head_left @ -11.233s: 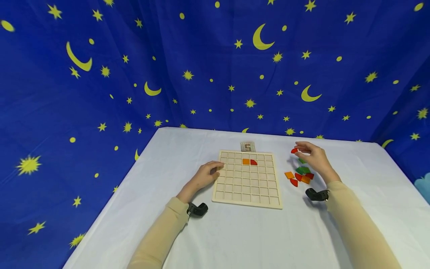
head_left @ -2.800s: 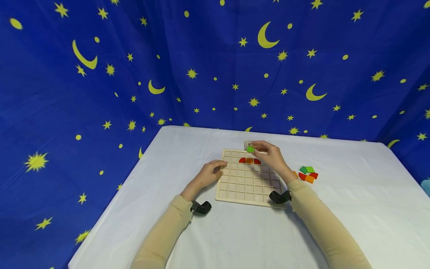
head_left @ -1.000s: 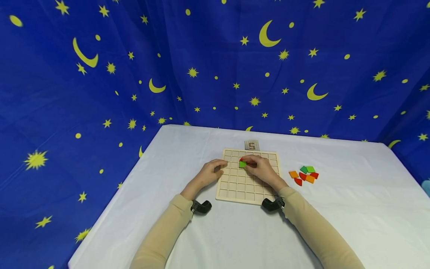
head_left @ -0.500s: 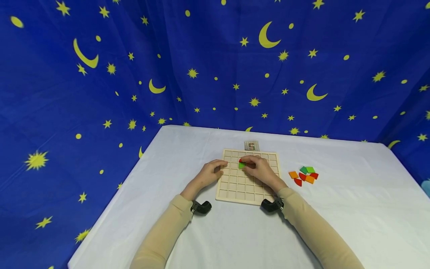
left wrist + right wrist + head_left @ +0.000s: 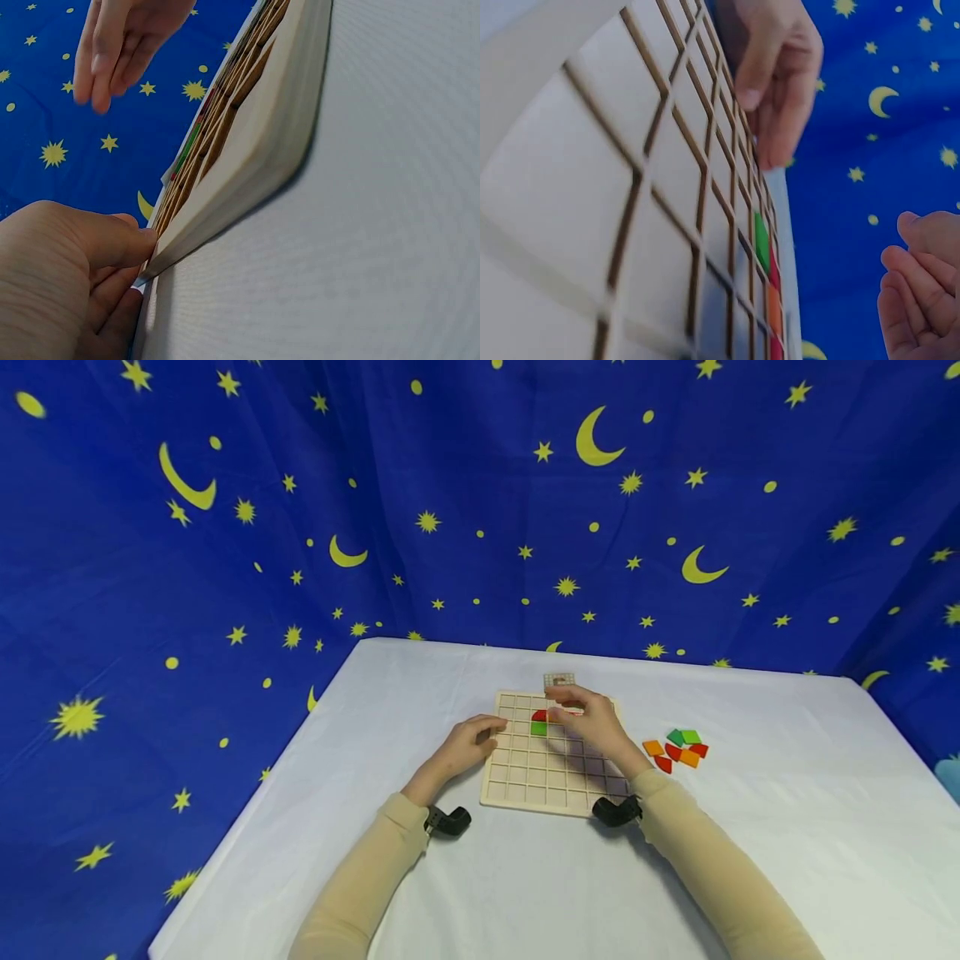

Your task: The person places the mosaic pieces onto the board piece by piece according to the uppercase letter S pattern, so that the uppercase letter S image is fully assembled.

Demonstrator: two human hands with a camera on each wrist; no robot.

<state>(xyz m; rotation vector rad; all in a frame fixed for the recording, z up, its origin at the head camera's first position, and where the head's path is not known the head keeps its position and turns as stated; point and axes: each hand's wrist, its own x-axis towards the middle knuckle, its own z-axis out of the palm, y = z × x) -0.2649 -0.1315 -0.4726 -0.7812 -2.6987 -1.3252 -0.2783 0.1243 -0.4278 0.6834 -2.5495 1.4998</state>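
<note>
A pale wooden grid board (image 5: 517, 777) lies on the white table. Red quarter-round tiles, one plainly seen at the left end (image 5: 539, 716), and an orange tile (image 5: 773, 307) form a row in its upper part, partly behind my right hand in the head view. Under the left red tile a green square tile (image 5: 539, 729) sits in a cell. My right hand (image 5: 596, 722) hovers above the board, fingers loosely bent, holding nothing. My left hand (image 5: 462, 747) rests at the board's left edge, thumb and fingertips touching the rim (image 5: 225, 199).
To the right of the board lies a loose group of red, orange and green tiles (image 5: 675, 750). A small patterned card (image 5: 558, 679) lies behind the board's far edge. Beyond the table hangs a blue curtain (image 5: 450, 485) with stars and moons.
My right hand brought the green tile from the right-hand group to the board, set it below the left red tile, then released it and lifted away. My left hand stayed put.
</note>
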